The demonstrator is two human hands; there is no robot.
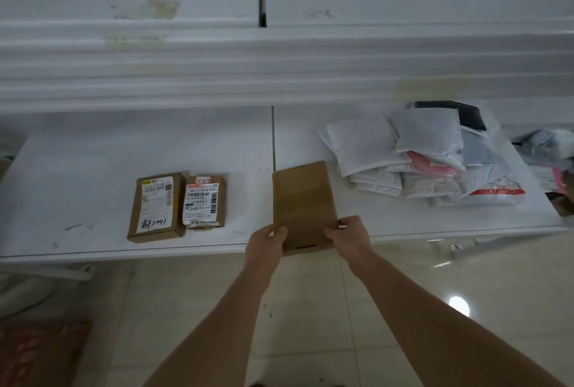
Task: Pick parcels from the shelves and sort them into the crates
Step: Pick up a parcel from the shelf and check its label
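Head view, looking down on a white shelf (93, 169) over a pale tiled floor (403, 278). Three brown cardboard parcels counted on the shelf: two labelled ones side by side and touching at about 9 o'clock from frame centre, namely a larger labelled parcel (157, 207) with handwriting on its white label and a smaller labelled parcel (206, 201) just to its right; plus one plain brown parcel (302, 203) at about 5 o'clock from centre, lying with its near end over the shelf's front edge. Also one loose heap of white and grey mailer bags (413, 157) at about 3 o'clock, too overlapped to count singly, with a black item half hidden at its far side. Two hands in view, both reaching up from 6 o'clock. Left hand (267, 239) curled around the plain brown parcel's near left corner, thumb on top, gripping it. Right hand (349, 236) curled around the near right corner, thumb likewise on the top face, gripping too. Parcel held between the two, flat or nearly flat; cannot tell whether its far end touches the shelf. Reddish patterned object (40, 352) on the floor at 8 o'clock, blurred.
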